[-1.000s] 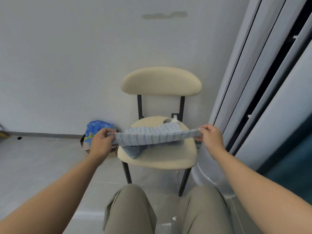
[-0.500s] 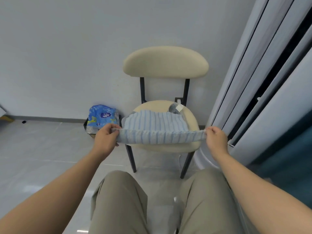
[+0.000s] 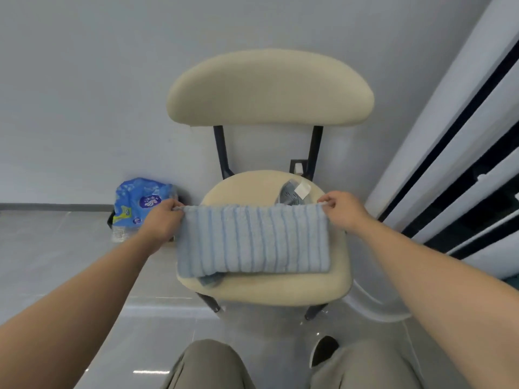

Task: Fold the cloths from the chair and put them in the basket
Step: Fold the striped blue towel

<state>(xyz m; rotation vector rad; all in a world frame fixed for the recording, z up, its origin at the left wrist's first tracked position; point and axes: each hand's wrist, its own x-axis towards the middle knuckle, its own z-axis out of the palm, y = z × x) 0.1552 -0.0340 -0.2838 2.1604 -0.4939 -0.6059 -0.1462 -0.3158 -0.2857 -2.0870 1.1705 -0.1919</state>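
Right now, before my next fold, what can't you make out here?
Head view only.
- Grey cloth: mostly hidden behind the blue cloth; its shape is unclear.
- Dark scrap under the blue cloth's lower left edge: only a corner shows.
- Mesh bit below the pack: the pack covers the rest; cannot tell if it is the basket.
- Tag print: too small to read.

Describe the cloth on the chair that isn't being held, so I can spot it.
Find the cream chair; a light blue striped cloth is held over its seat. Behind that cloth's top edge, near the right hand, lies the grey cloth: darker, with a white tag.
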